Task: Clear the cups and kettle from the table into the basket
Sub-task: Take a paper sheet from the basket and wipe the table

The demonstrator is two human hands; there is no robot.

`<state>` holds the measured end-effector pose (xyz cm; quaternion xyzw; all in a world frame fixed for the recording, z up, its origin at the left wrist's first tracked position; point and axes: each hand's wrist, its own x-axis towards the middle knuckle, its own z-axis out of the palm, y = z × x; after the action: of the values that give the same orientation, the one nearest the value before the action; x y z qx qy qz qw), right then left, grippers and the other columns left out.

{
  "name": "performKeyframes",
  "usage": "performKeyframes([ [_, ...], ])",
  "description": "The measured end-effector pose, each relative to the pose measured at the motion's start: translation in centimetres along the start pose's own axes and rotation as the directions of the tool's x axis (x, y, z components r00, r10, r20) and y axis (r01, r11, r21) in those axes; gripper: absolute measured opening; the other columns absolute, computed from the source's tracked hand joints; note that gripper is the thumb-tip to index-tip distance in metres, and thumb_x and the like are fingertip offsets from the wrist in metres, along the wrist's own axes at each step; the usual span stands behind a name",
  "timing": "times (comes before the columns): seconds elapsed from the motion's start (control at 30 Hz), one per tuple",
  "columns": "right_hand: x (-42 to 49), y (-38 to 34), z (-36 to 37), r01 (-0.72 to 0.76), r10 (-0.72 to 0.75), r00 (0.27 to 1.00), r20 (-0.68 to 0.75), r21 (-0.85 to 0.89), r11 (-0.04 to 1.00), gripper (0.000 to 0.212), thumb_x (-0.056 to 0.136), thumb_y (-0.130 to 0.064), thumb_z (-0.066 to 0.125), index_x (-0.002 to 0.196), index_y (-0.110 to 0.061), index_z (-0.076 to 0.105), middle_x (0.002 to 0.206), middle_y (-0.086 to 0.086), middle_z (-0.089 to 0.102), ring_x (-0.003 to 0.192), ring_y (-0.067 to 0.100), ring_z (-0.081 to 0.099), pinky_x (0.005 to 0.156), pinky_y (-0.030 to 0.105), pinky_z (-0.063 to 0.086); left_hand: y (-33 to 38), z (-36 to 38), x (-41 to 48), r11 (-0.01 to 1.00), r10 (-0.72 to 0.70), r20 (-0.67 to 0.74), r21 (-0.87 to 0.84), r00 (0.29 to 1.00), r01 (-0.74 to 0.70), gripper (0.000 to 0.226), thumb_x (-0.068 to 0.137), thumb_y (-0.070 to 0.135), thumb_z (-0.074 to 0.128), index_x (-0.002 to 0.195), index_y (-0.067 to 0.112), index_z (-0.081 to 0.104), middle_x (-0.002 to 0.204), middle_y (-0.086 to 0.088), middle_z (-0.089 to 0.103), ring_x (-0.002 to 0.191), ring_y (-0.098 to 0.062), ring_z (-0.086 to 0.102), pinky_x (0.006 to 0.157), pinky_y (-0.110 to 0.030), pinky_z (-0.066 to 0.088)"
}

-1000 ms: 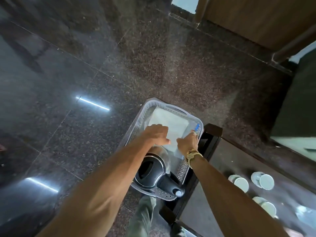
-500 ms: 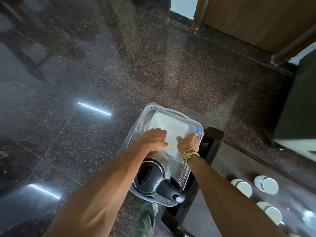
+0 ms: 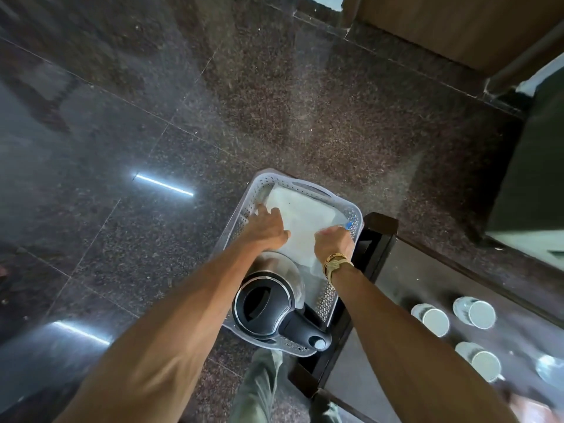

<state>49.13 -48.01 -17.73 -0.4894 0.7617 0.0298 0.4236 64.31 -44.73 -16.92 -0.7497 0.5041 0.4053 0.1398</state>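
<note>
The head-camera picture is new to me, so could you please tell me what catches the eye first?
A black and steel kettle stands in the near end of a pale perforated basket beside the corner of the dark table. The left hand and right hand reach onto the white liner at its far end. Three white cups sit on the table, at right.

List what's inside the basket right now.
Inside the basket: a black kettle at the near end, a white sheet beyond it, left hand and right hand on the sheet. These hide the basket's bottom and anything beneath them.
</note>
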Motion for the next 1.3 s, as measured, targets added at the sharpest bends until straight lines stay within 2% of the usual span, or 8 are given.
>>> performKeyframes([
  [0.3, -1.5, -0.6, -0.9, 0.129, -0.124, 0.991, -0.049, 0.13, 0.983, 0.037, 0.103, -0.021, 0.04, 0.101, 0.006, 0.066, 0.11, 0.028, 0.067, 0.103, 0.041, 0.062, 0.081, 0.038, 0.042, 0.1, -1.6, -1.3, 1.0, 0.025, -0.063, -0.012, 0.998, -0.026, 0.057, 0.098, 0.046, 0.054, 0.133, 0.002, 0.044, 0.165, -0.019, -0.007, 0.137, -0.046, 0.041, 0.107, -0.047, 0.039],
  [0.47, -2.5, 0.2, -0.9, 0.226, -0.208, 0.972, -0.113, 0.187, 0.956, 0.033, 0.103, -0.023, 0.043, 0.097, -0.001, 0.067, 0.099, 0.021, 0.067, 0.095, 0.04, 0.062, 0.073, 0.035, 0.037, 0.2, -1.7, -2.0, 1.0, -0.008, -0.057, -0.022, 0.998, 0.007, 0.054, 0.098, 0.046, 0.052, 0.132, 0.006, 0.046, 0.147, -0.025, 0.039, 0.125, -0.041, 0.052, 0.102, -0.045, 0.04],
  [0.6, -3.4, 0.9, -1.3, 0.297, -0.277, 0.954, -0.113, 0.242, 0.924, 0.03, 0.103, -0.024, 0.049, 0.094, -0.004, 0.069, 0.086, 0.007, 0.063, 0.087, 0.034, 0.062, 0.069, 0.033, 0.039, 0.6, -1.1, -2.5, 0.999, -0.011, -0.083, -0.05, 0.996, 0.007, 0.052, 0.096, 0.046, 0.052, 0.131, 0.009, 0.049, 0.136, -0.019, 0.051, 0.121, -0.035, 0.054, 0.095, -0.043, 0.041],
  [0.73, -3.9, 0.9, -2.2, 0.101, -0.199, 0.972, 0.126, 0.539, 0.836, 0.023, 0.095, -0.021, 0.055, 0.092, -0.007, 0.072, 0.101, 0.014, 0.073, 0.099, 0.032, 0.066, 0.09, 0.045, 0.052, 2.4, -1.3, -2.5, 0.925, 0.031, -0.052, -0.378, 0.998, -0.048, 0.031, 0.093, 0.036, 0.064, 0.118, 0.019, 0.068, 0.124, -0.008, 0.068, 0.102, -0.018, 0.064, 0.08, -0.028, 0.048],
  [0.8, -4.0, 0.9, -2.8, 0.006, -0.171, 0.963, 0.209, 0.617, 0.787, 0.024, 0.091, -0.015, 0.05, 0.091, -0.006, 0.073, 0.103, 0.014, 0.073, 0.098, 0.029, 0.068, 0.089, 0.044, 0.054, 3.4, -1.4, -2.4, 0.862, 0.024, -0.012, -0.506, 1.0, -0.027, 0.014, 0.09, 0.029, 0.068, 0.103, 0.023, 0.071, 0.113, -0.005, 0.073, 0.092, -0.015, 0.069, 0.08, -0.034, 0.057],
  [1.03, -3.3, 2.7, -2.9, -0.211, -0.082, 0.931, 0.356, 0.708, 0.674, 0.031, 0.096, 0.016, 0.04, 0.095, -0.003, 0.065, 0.101, 0.017, 0.066, 0.081, 0.027, 0.068, 0.073, 0.034, 0.061, 5.0, -1.1, -2.5, 0.805, 0.032, -0.155, -0.581, 0.987, -0.117, 0.039, 0.076, 0.051, 0.079, 0.093, 0.018, 0.068, 0.091, -0.001, 0.074, 0.081, -0.018, 0.068, 0.077, -0.035, 0.056],
  [1.17, -3.0, 3.0, -2.5, -0.261, -0.065, 0.921, 0.384, 0.734, 0.627, 0.024, 0.102, -0.005, 0.044, 0.124, -0.003, 0.056, 0.107, 0.02, 0.071, 0.083, 0.03, 0.07, 0.068, 0.035, 0.059, 5.4, -0.3, -2.0, 0.837, 0.043, -0.158, -0.533, 0.987, -0.121, 0.017, 0.085, 0.037, 0.073, 0.091, 0.024, 0.064, 0.093, -0.001, 0.074, 0.088, -0.021, 0.07, 0.078, -0.033, 0.056],
  [1.3, -2.9, 2.3, -3.1, -0.243, -0.069, 0.924, 0.377, 0.715, 0.655, 0.036, 0.103, -0.038, 0.048, 0.119, -0.009, 0.062, 0.094, 0.012, 0.074, 0.078, 0.025, 0.066, 0.063, 0.029, 0.045, 4.9, -0.4, -0.8, 0.922, 0.023, -0.226, -0.371, 0.974, -0.107, 0.018, 0.091, 0.014, 0.062, 0.107, 0.022, 0.064, 0.113, -0.004, 0.069, 0.109, -0.025, 0.065, 0.086, -0.033, 0.052],
])
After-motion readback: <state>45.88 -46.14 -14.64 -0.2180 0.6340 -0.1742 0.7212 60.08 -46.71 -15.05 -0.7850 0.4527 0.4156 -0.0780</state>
